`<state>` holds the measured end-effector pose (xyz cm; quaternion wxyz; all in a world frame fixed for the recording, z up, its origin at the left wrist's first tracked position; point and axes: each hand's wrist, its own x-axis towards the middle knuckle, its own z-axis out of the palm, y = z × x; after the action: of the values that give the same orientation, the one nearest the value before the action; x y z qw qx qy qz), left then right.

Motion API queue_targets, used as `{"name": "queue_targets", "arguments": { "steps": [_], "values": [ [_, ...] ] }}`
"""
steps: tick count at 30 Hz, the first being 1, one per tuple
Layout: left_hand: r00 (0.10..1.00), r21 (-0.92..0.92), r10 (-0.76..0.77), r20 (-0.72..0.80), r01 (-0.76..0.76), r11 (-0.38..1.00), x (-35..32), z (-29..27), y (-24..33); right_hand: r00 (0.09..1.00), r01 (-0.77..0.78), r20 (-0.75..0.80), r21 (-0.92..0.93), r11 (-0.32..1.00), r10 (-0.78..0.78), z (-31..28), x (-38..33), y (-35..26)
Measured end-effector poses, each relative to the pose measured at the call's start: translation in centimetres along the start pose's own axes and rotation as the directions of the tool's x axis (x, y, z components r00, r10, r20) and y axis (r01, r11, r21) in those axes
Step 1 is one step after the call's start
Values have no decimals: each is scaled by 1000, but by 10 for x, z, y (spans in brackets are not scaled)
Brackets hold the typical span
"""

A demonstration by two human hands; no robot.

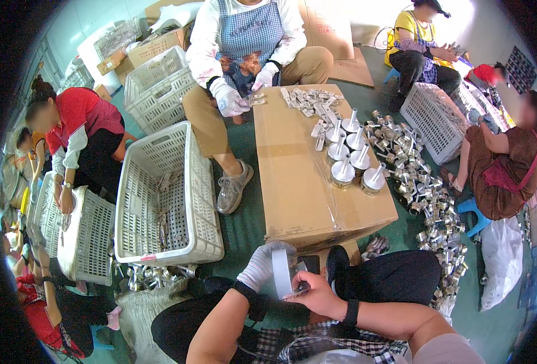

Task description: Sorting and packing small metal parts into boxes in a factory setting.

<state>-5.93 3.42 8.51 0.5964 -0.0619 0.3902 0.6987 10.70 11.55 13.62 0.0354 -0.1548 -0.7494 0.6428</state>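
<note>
My left hand (262,266), in a striped whitish glove, is closed around a wide pale roll of tape (281,274) held upright above my lap. My bare right hand (318,295) has its fingers pinched at the lower edge of this roll. What lies between those fingertips is too small to make out. Just beyond my hands stands a brown cardboard box (305,209). On its right side several round metal parts with upright stems (342,171) are grouped, and a pile of small flat metal pieces (311,100) lies toward the far end.
Many loose stemmed metal parts (429,209) cover the floor right of the box. A white plastic basket (204,239) stands at the left. Facing me across the box, a person in a checked apron (250,36) holds small pieces with gloved hands (229,100). Other people work on both sides.
</note>
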Motion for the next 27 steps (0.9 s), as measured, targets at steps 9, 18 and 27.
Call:
{"name": "queue_targets", "arguments": {
  "steps": [9, 18, 27],
  "values": [
    [996, 138, 76, 42, -81, 987, 2, -8, -5, 1000, 1, 1, 11, 1000, -1, 1, 0, 0],
    [999, 58, 35, 5, -35, 998, 5, -8, -4, 1000, -14, 14, 13, 1000, 14, 1, 0, 2],
    [999, 104, 46, -4, -45, 994, 0, -1, -3, 1000, -21, 21, 37, 999, 20, 2, 0, 1]
  ]
}}
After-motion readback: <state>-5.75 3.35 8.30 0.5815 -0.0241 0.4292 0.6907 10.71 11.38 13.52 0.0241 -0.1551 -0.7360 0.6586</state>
